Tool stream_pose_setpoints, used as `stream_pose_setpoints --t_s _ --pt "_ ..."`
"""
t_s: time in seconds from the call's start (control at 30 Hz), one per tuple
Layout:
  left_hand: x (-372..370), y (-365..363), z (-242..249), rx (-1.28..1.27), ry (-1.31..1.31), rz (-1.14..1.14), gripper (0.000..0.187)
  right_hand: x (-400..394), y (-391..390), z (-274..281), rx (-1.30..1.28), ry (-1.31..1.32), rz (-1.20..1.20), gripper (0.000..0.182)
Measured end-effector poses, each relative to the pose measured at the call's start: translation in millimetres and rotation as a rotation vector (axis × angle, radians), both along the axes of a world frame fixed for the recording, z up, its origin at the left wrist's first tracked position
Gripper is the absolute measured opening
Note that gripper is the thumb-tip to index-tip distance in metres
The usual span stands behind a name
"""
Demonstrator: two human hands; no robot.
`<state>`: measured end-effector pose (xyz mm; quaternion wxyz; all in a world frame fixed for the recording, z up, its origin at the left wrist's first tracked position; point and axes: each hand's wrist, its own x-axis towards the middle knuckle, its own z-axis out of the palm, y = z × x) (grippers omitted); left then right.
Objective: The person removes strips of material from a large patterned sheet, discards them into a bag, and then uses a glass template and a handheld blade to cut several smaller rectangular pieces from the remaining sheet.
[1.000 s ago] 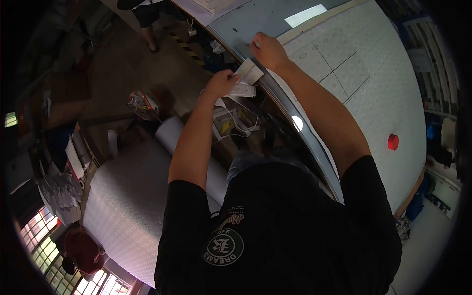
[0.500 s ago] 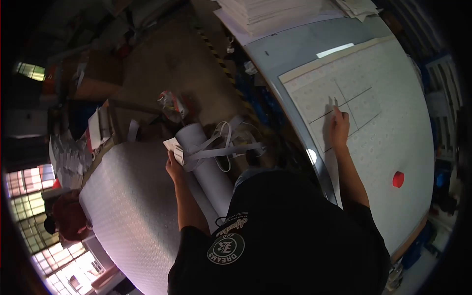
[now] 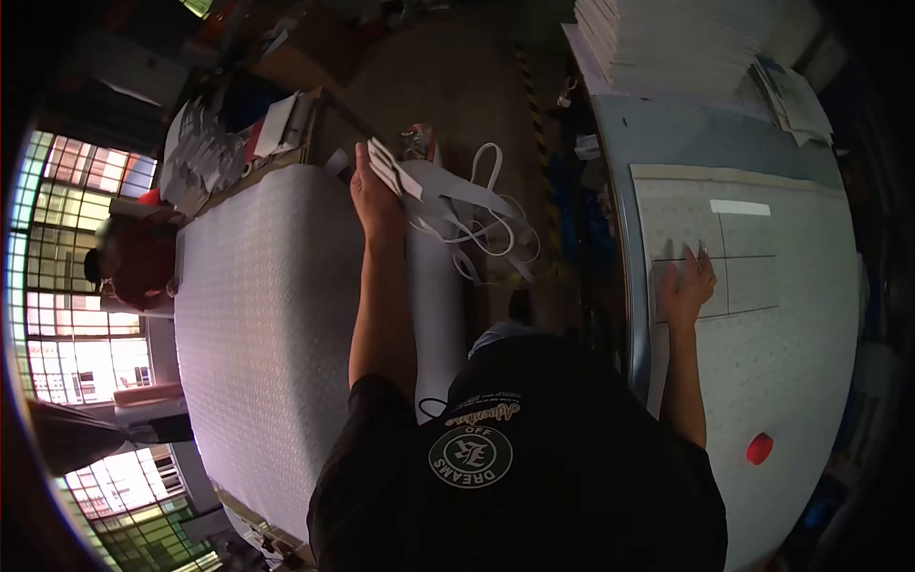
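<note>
My left hand is raised with its fingers closed around a small bundle of flat white cards. Beyond the cards, white strips hang in loops by a long grey roll. On the other side, my right hand is over a patterned pale sheet marked with dark crossing lines. Its fingers are bent together near a small, thin, shiny item at the fingertips, too small to name. A red round object lies on the sheet, closer to my body.
A large pale textured mound of material fills the left side. Stacked paper stands at the back right, with loose sheets beside it. Another person in a dark red top is by the windows at far left.
The view has turned, shifting the scene. My left hand has lifted the white cards higher and farther forward. My right hand stays over the lined sheet, its fingers at a different angle.
</note>
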<state>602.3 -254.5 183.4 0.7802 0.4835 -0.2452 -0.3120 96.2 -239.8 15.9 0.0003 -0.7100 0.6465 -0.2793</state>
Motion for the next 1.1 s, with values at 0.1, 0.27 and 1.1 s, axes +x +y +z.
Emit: stream_pose_setpoints --t_s 0.1,0.27,1.1 --pt "-36 -4 42 -0.203 0.141 -0.238 0.048 70 -4 53 0.059 -0.375 0.415 0.075" --pt "-114 -2 69 -0.627 0.088 -0.753 0.046 200 -14 96 -0.056 -0.646 0.810 0.093" --pt "-55 17 -94 -0.218 0.779 -1.385 0.074 372 -230 211 0.206 -1.382 0.573 0.049"
